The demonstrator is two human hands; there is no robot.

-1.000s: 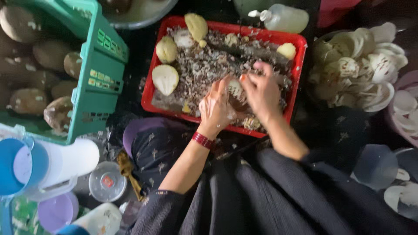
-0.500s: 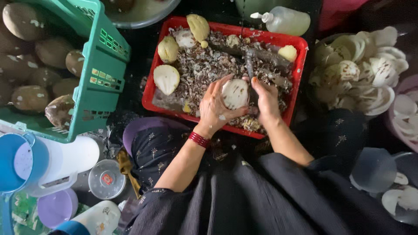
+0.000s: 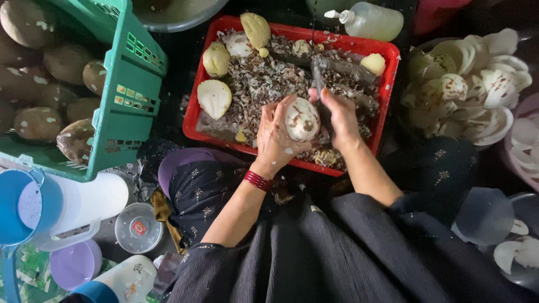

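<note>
My left hand (image 3: 276,134) holds a pale, partly peeled round fruit (image 3: 302,119) over a red tray (image 3: 387,95) full of brown peelings. My right hand (image 3: 339,115) grips a dark knife (image 3: 318,76) whose blade points away from me, right beside the fruit. A red bangle sits on my left wrist. Other peeled pale pieces (image 3: 214,98) lie along the tray's left and far sides.
A green crate (image 3: 132,95) of brown unpeeled fruit stands at left. A pile of white peeled slices (image 3: 471,84) fills a bowl at right. A plastic bottle (image 3: 370,19) lies beyond the tray. Blue and white jugs (image 3: 67,205), a small lidded jar (image 3: 137,227) and cups sit at lower left.
The fruit has been lifted and turned in my left hand. My right hand, which was pressing into the peelings beside it, now holds the knife upright next to the fruit.
</note>
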